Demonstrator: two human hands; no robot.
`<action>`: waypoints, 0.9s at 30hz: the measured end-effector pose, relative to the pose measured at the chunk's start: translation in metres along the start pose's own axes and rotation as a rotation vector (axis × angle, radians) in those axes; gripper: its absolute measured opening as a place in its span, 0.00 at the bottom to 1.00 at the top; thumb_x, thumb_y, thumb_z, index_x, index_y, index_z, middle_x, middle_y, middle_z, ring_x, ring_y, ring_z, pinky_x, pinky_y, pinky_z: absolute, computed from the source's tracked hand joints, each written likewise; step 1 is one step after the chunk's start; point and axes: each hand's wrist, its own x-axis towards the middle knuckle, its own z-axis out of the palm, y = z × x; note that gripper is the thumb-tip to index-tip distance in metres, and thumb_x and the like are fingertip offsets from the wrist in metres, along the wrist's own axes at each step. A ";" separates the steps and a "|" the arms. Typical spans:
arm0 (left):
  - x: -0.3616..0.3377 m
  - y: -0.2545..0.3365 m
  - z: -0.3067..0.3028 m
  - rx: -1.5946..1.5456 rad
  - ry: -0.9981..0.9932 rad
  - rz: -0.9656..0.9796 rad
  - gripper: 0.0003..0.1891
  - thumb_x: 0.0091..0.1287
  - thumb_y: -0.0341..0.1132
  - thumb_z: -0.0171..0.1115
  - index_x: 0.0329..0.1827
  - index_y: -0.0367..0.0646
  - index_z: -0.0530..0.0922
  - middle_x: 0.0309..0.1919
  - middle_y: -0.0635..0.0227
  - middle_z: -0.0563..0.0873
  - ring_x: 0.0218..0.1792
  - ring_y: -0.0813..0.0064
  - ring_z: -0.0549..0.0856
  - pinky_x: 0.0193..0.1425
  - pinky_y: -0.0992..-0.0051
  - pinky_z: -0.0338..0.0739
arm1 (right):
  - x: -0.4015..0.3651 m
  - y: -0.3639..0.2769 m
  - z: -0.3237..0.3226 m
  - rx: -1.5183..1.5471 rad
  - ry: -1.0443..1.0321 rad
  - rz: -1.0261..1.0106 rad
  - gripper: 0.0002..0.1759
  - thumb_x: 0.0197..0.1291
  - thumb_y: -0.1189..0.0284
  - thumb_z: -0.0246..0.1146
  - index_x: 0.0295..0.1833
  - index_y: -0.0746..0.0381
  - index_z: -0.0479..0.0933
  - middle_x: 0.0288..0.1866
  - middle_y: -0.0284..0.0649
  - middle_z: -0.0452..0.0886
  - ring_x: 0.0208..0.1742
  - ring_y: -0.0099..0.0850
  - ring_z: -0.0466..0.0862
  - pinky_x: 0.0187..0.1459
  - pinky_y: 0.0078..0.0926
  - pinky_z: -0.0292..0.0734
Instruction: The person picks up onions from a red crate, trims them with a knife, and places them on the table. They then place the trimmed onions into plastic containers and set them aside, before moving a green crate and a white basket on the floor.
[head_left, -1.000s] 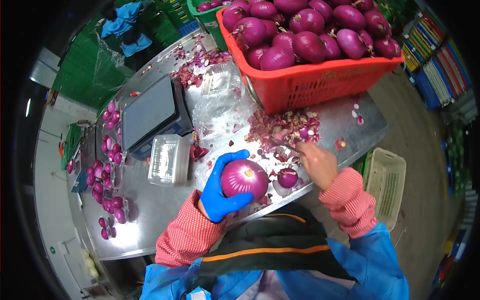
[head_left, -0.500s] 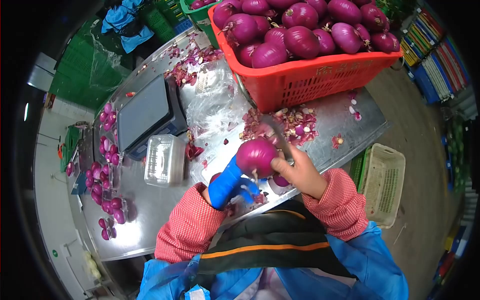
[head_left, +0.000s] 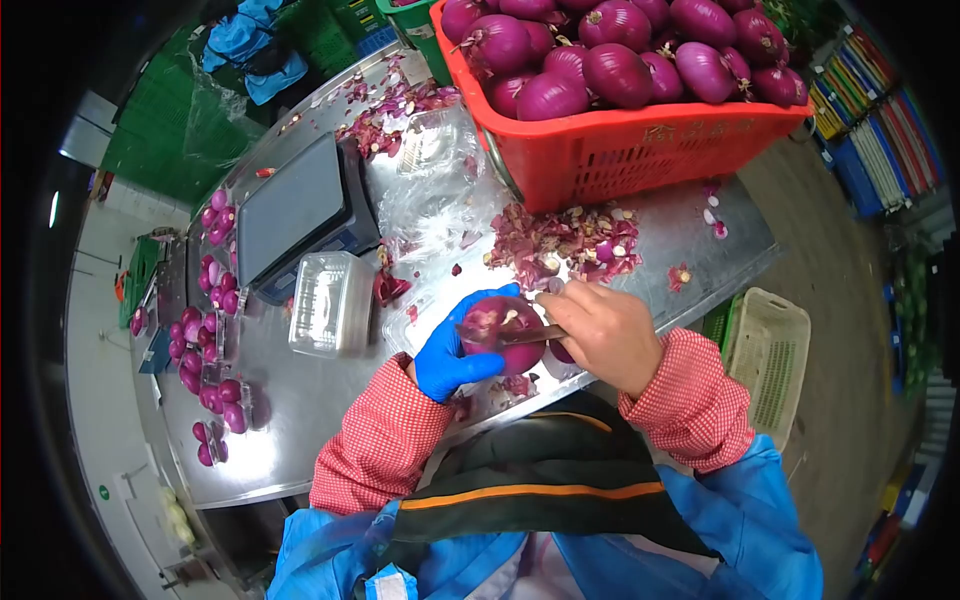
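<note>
My left hand (head_left: 450,352), in a blue glove, wraps round a red onion (head_left: 519,359) above the front of the metal table. Bare, my right hand (head_left: 603,335) grips a knife (head_left: 527,336) by its handle. The blade lies across the onion's upper side, near a pale end with loose root or skin. Another onion (head_left: 561,351) shows partly behind my right fingers. Beyond both hands lies a heap of onion skins (head_left: 565,240).
A red crate (head_left: 640,160) of onions stands at the far right. Left of my hands are stacked clear trays (head_left: 330,305), a scale (head_left: 293,215) and plastic film (head_left: 440,205). Packed onions (head_left: 212,395) line the left side. A pale basket (head_left: 768,360) sits beyond the right edge.
The onion has been turned, bringing its pale end up. My left fingers now close round it from the side, and the knife has come down from behind it onto its top.
</note>
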 end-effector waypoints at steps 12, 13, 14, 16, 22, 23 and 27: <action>-0.009 0.001 -0.005 0.008 -0.043 0.000 0.41 0.55 0.33 0.73 0.72 0.38 0.63 0.64 0.61 0.75 0.65 0.67 0.75 0.70 0.65 0.69 | -0.011 0.022 0.014 -0.039 -0.001 0.061 0.20 0.47 0.74 0.67 0.50 0.63 0.79 0.36 0.38 0.79 0.36 0.35 0.84 0.34 0.31 0.79; -0.009 0.001 -0.004 0.052 -0.026 -0.007 0.41 0.55 0.34 0.73 0.72 0.38 0.63 0.64 0.61 0.75 0.65 0.67 0.75 0.70 0.65 0.69 | -0.012 0.020 0.014 0.046 -0.020 0.128 0.20 0.49 0.74 0.68 0.51 0.63 0.79 0.37 0.39 0.79 0.37 0.36 0.84 0.35 0.32 0.79; -0.008 0.001 -0.003 0.097 -0.009 -0.013 0.41 0.54 0.34 0.74 0.72 0.39 0.63 0.64 0.61 0.75 0.65 0.67 0.75 0.70 0.65 0.69 | -0.009 0.013 0.012 0.130 -0.038 0.196 0.20 0.50 0.73 0.68 0.51 0.63 0.79 0.37 0.39 0.79 0.37 0.38 0.84 0.36 0.32 0.80; -0.003 0.003 0.005 0.171 0.045 0.011 0.42 0.53 0.34 0.75 0.72 0.39 0.63 0.64 0.61 0.75 0.65 0.68 0.75 0.70 0.65 0.69 | 0.000 0.005 0.012 0.377 -0.017 0.316 0.19 0.53 0.71 0.68 0.52 0.64 0.78 0.39 0.41 0.80 0.39 0.40 0.84 0.39 0.34 0.79; 0.003 0.004 0.005 0.545 0.143 0.009 0.43 0.49 0.35 0.78 0.69 0.40 0.67 0.63 0.58 0.75 0.62 0.66 0.78 0.68 0.67 0.72 | 0.014 0.000 0.029 0.642 0.014 0.338 0.15 0.60 0.72 0.67 0.50 0.69 0.77 0.34 0.40 0.80 0.37 0.28 0.80 0.41 0.27 0.74; 0.000 0.007 0.005 0.641 0.167 -0.005 0.43 0.48 0.35 0.79 0.69 0.40 0.67 0.63 0.57 0.75 0.61 0.65 0.78 0.67 0.67 0.72 | 0.016 -0.001 0.031 0.689 -0.002 0.328 0.14 0.60 0.72 0.67 0.48 0.68 0.77 0.33 0.39 0.80 0.36 0.28 0.80 0.40 0.27 0.74; -0.010 0.024 0.019 0.935 0.312 0.145 0.44 0.46 0.37 0.79 0.68 0.40 0.68 0.54 0.57 0.78 0.54 0.60 0.81 0.62 0.65 0.75 | 0.018 -0.006 0.034 0.875 -0.155 0.330 0.09 0.56 0.74 0.67 0.39 0.65 0.76 0.32 0.41 0.79 0.32 0.35 0.81 0.35 0.31 0.75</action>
